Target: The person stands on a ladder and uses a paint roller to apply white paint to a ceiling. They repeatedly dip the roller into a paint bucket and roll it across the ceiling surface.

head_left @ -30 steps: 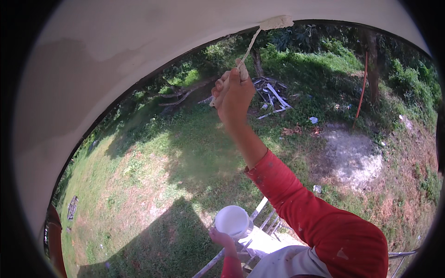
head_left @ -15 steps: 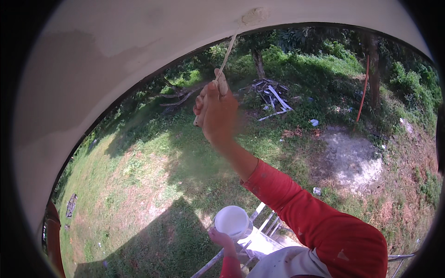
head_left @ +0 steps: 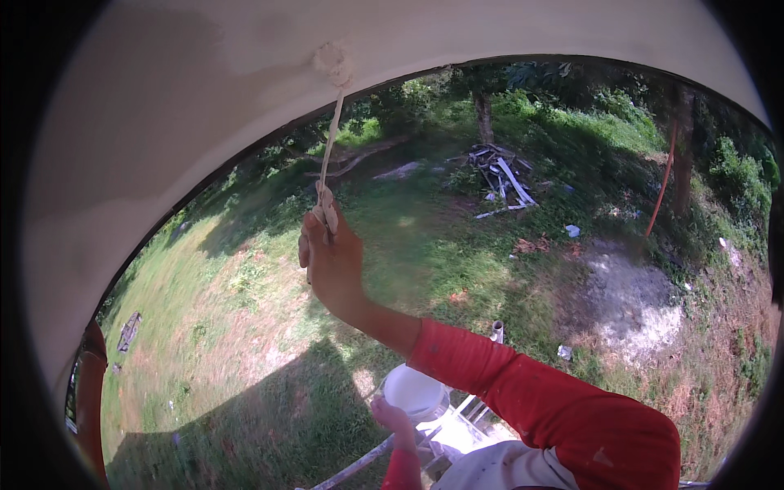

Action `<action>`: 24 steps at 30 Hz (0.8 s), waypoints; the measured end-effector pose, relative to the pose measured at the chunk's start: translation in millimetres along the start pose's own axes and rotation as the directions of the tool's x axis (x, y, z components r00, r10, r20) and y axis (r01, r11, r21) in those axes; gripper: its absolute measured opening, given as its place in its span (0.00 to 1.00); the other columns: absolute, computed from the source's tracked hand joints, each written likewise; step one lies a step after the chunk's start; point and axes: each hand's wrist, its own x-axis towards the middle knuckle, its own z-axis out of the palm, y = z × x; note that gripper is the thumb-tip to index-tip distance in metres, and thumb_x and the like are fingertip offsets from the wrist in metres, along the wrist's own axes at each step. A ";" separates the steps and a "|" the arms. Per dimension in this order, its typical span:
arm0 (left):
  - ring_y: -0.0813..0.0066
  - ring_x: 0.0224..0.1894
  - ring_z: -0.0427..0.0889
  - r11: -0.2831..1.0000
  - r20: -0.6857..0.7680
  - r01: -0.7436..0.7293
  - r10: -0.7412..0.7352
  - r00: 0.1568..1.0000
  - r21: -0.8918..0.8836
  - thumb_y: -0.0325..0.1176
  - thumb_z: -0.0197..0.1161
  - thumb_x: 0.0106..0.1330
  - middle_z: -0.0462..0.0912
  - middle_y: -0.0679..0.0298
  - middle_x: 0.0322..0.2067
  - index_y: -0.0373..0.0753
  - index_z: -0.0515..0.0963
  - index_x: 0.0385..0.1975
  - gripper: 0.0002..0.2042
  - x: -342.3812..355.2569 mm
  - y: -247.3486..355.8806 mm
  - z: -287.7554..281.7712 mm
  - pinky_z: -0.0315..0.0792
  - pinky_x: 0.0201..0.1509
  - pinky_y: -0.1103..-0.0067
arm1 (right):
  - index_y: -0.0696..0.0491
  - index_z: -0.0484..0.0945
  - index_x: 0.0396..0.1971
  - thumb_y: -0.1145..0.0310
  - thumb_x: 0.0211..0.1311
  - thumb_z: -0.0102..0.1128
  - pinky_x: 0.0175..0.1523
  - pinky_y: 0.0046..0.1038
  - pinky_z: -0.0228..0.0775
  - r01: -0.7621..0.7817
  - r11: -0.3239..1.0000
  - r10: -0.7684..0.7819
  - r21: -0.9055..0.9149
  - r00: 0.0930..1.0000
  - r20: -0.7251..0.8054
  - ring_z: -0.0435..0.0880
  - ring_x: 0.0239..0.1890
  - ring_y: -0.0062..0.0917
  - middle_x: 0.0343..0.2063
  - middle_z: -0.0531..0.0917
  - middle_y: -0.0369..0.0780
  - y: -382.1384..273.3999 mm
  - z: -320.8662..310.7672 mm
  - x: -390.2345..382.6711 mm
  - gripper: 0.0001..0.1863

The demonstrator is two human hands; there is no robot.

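Raised in front of me, my right hand (head_left: 336, 265) is closed around the handle of a putty knife (head_left: 331, 143), whose thin blade shows edge-on. Its tip meets the pale ceiling (head_left: 188, 106) at a rough beige patch of filler (head_left: 333, 64), close to the ceiling's edge. Lower down, my left hand (head_left: 394, 415) grips the side of a white bucket (head_left: 415, 390). The bucket's inside looks white; how much it holds I cannot tell. My right sleeve passes just over the bucket's upper right rim.
Below the bucket are pale metal scaffold bars (head_left: 359, 464) and a bright white board or platform (head_left: 459, 437). A reddish-brown post (head_left: 92, 400) stands at the left. Far below lie grass, a pile of scrap boards (head_left: 508, 181) and trees.
My right hand and the putty knife have shifted left and lower in the view, with the filler patch also appearing farther left. The view itself has turned slightly. My left hand still holds the bucket.
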 end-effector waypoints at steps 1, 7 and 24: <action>0.58 0.45 0.81 1.000 0.009 -0.009 0.009 1.000 0.022 0.36 0.48 0.78 0.83 0.47 0.42 0.23 0.75 0.50 0.19 0.8 -0.5 -1.1 0.74 0.55 0.64 | 0.57 0.58 0.78 0.64 0.85 0.47 0.26 0.22 0.64 0.003 1.000 -0.003 0.020 1.000 -0.011 0.66 0.22 0.12 0.23 0.70 0.31 -0.5 -1.6 2.0 0.28; 0.60 0.43 0.80 0.995 0.003 0.020 -0.020 1.000 0.102 0.37 0.47 0.79 0.83 0.49 0.43 0.25 0.76 0.49 0.18 2.4 -3.3 -5.8 0.74 0.54 0.65 | 0.58 0.59 0.77 0.64 0.85 0.47 0.25 0.21 0.61 0.142 0.980 -0.135 0.137 0.989 -0.056 0.64 0.22 0.09 0.24 0.69 0.31 -5.3 -7.2 23.6 0.28; 0.63 0.37 0.82 0.999 -0.009 0.009 -0.010 1.000 -0.048 0.38 0.48 0.80 0.84 0.52 0.36 0.26 0.79 0.44 0.18 11.2 -27.4 -4.3 0.76 0.48 0.66 | 0.58 0.60 0.76 0.65 0.85 0.46 0.24 0.22 0.62 -0.003 0.999 0.003 0.046 1.000 0.012 0.66 0.20 0.11 0.22 0.70 0.31 -18.8 22.8 -14.4 0.27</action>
